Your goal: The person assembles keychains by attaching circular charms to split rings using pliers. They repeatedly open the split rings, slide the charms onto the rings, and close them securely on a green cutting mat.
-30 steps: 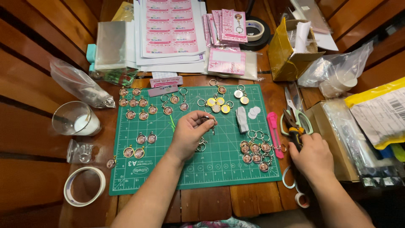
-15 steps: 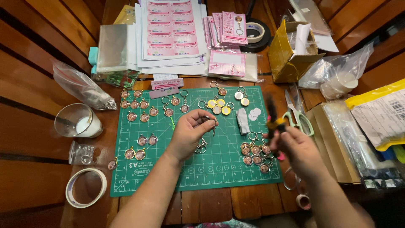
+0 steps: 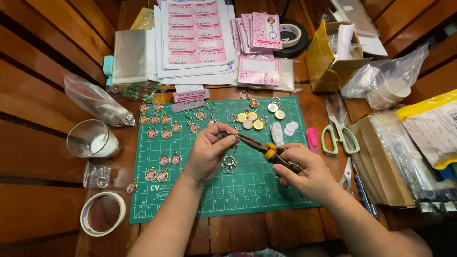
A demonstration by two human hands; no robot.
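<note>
Keychain charms in progress cover a green cutting mat (image 3: 247, 190) on a wooden slatted table (image 3: 43, 81). On the mat's left half lie rows of finished round charms (image 3: 159, 124) with rings attached. Near the top middle sit gold and silver blank discs (image 3: 252, 120), apparently still waiting for rings, so the batch looks well along but not finished. Just under the hands lies a small heap of loose split rings (image 3: 230, 165). The left hand (image 3: 207, 152) pinches a small ring or charm (image 3: 234, 138) between thumb and fingertips above the mat's centre. The right hand (image 3: 304, 171) is closed around yellow-handled pliers (image 3: 266, 148), whose tips meet that piece. Mint-handled scissors (image 3: 339, 131) lie right of the mat.
</note>
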